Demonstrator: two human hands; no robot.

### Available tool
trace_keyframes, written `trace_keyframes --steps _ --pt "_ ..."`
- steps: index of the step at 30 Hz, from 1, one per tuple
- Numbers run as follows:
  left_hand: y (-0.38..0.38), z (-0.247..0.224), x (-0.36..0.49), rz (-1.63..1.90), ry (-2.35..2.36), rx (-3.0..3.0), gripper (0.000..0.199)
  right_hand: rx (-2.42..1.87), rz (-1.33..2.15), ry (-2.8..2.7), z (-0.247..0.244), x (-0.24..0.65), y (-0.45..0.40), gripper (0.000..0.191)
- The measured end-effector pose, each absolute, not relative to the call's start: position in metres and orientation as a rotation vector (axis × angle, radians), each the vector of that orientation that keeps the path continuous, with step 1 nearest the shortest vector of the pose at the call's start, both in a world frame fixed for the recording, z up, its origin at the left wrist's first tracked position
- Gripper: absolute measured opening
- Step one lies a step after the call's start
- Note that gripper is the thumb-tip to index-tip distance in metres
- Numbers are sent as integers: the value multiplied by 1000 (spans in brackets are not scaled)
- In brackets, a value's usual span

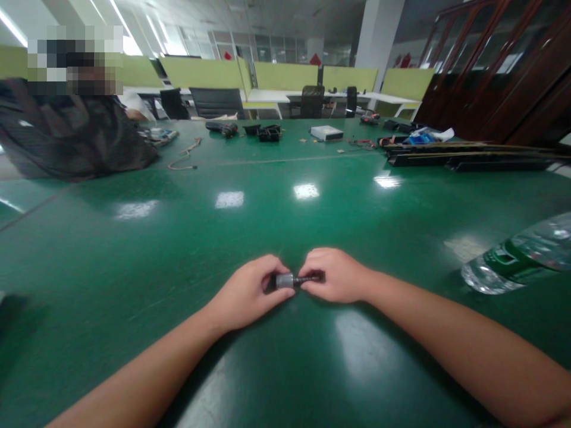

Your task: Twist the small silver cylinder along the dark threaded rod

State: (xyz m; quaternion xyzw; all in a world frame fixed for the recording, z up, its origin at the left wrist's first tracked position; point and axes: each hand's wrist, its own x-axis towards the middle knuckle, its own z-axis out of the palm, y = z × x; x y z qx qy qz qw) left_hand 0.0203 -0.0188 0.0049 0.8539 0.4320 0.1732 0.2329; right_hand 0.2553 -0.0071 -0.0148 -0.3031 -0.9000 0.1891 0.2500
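Note:
Low over the green table, my two hands meet at one small part. It is a short grey metal cylinder with a thin dark, ridged shaft sticking out to the right; its exact kind is unclear. My left hand is closed round the cylinder, thumb below and fingers above. The shaft lies between the thumb and fingers of my right hand, which hide its far end. Whether the part touches the tabletop, I cannot tell.
A clear plastic bottle with a green label lies at the right. A large dark bag stands far left, a blurred person behind it. Along the back are a cord, a white box and black strips.

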Motion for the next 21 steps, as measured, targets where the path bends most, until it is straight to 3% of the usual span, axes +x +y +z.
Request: trace_keyframes --steps 21 --pt "-18 4 19 463 1162 2347 25 -984 854 -2461 -8 285 10 8"
